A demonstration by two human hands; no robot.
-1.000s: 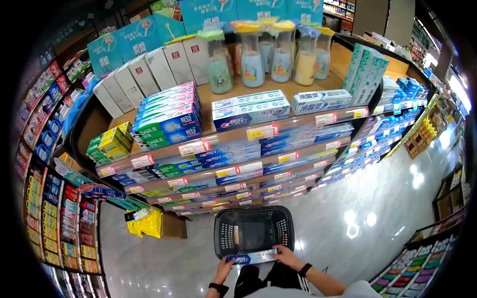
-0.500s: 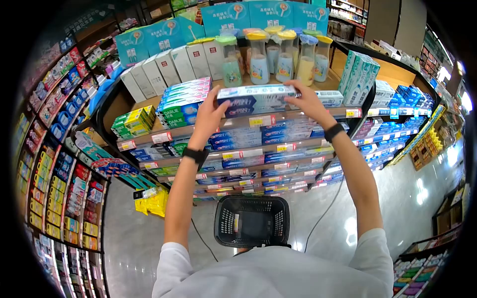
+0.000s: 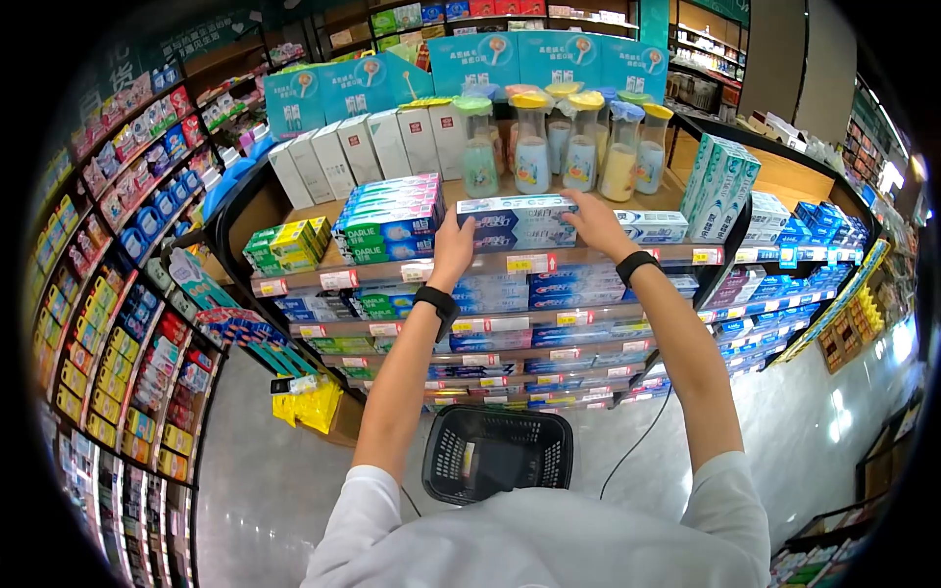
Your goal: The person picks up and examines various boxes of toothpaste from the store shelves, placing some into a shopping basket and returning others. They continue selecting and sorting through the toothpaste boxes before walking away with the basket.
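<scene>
Both my arms reach up to the top shelf [image 3: 588, 257] of a toothpaste display. My left hand [image 3: 453, 245] presses against the left end of a stack of blue and white toothpaste boxes [image 3: 517, 221]. My right hand [image 3: 594, 221] rests on the right end of that stack. The top box lies flat on the pile between my hands. Each wrist wears a black band. A black shopping basket [image 3: 498, 455] sits on the floor below, in front of me.
Darlie toothpaste boxes [image 3: 388, 223] lie left of the stack, green and yellow boxes [image 3: 289, 245] further left. Plastic pitchers [image 3: 564, 147] and white cartons [image 3: 372, 147] stand behind. Lower shelves hold more toothpaste. A yellow bag [image 3: 314, 404] lies on the floor at left.
A second ago my hands held a toothpaste box low over the basket. They lifted it to the top shelf, and it now lies on the stack.
</scene>
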